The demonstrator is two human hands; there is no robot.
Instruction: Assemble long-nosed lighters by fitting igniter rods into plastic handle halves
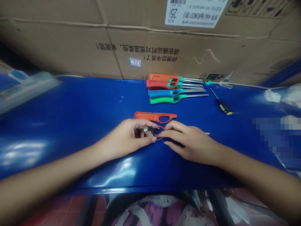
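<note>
My left hand (131,136) and my right hand (188,141) meet over an opened orange long-nose lighter (157,131) lying on the blue table (77,116). The left fingers pinch its handle end, where small white and green inner parts show. The right fingers pinch the trigger loop; the lighter's metal tube tip (206,133) sticks out past that hand. Just beyond the hands lies a separate orange half shell (155,116).
Several finished lighters (174,88), orange, blue and green, lie side by side near the back. A yellow-and-black screwdriver (222,105) lies to their right. Large cardboard boxes (141,40) wall the far edge. Plastic bags sit at the left (23,88) and right (282,94).
</note>
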